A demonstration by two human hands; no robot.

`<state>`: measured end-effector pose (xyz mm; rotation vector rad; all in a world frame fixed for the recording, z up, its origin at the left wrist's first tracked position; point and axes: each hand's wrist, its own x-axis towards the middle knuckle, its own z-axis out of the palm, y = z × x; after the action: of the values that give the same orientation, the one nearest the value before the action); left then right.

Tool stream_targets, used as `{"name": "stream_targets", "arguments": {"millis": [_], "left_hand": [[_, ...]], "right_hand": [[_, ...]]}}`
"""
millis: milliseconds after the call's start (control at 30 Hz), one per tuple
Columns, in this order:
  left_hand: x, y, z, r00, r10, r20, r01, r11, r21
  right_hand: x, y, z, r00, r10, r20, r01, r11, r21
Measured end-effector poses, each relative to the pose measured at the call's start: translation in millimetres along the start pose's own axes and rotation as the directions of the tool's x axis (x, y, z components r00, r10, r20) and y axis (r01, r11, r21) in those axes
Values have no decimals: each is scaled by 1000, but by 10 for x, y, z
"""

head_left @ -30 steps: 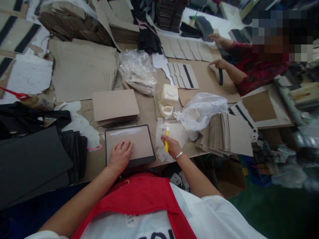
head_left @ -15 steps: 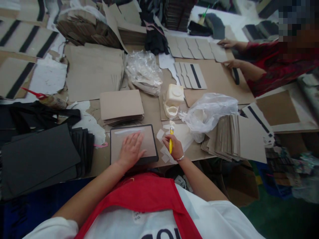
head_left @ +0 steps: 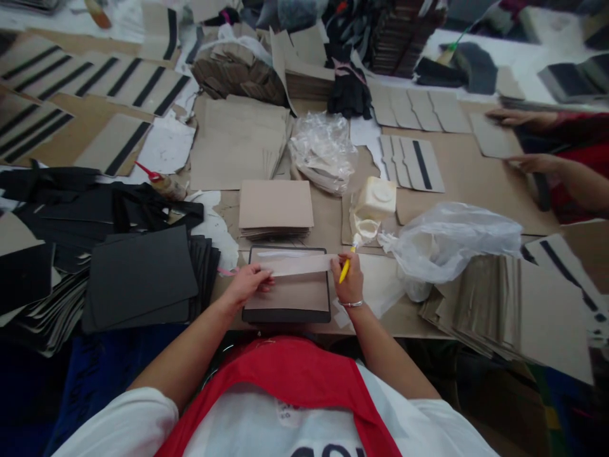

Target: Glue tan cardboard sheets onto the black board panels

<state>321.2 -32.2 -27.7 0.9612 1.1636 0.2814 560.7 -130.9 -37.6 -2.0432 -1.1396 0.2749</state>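
Two hands at work, one strip between them. Left hand (head_left: 247, 284): grip closed, thumb and fingertips pinching the left end of one pale strip (head_left: 297, 263), thin and paper-like. Right hand (head_left: 349, 287): grip closed round one yellow-handled tool (head_left: 344, 271), its tip pointing away from the body; the same fingers touch the strip's right end. A bangle sits on that wrist.

The strip runs straight from grip to grip, across the far part of one flat board (head_left: 288, 292). The board is rectangular with rounded corners, a brown face and a dark border, and lies on the tabletop (head_left: 328, 222) directly under both grips.

Just beyond the grips: one neat stack of brown cardboard sheets (head_left: 276, 206). Beyond the right grip: one cream plastic jug (head_left: 377, 198), squarish. Right of it: one white plastic bag (head_left: 451, 238), crumpled, contents unclear. Farther off: one clear plastic bag (head_left: 323, 149), holding something pale.

Left of the left grip: fanned black sheets (head_left: 143, 276), matte. Right of the right grip: a fanned pile of grey-brown cards (head_left: 499, 304).

Far right: a co-worker's two hands (head_left: 537, 164), well apart from both grips.
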Motion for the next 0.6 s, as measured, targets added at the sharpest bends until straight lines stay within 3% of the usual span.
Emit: {"name": "stream_targets", "arguments": {"millis": [100, 200, 333, 600], "left_hand": [[117, 54, -132, 981, 60, -186, -33, 988, 149], [242, 104, -201, 933, 199, -301, -51, 899, 436], [319, 138, -263, 880, 336, -336, -30, 745, 666], [351, 93, -255, 872, 362, -328, -10, 684, 729]], "right_hand": [[12, 11, 233, 998, -45, 39, 49, 994, -96], [30, 43, 397, 995, -76, 66, 86, 983, -163], [50, 87, 488, 992, -90, 94, 109, 968, -227], [65, 94, 520, 991, -82, 103, 108, 957, -271]]}}
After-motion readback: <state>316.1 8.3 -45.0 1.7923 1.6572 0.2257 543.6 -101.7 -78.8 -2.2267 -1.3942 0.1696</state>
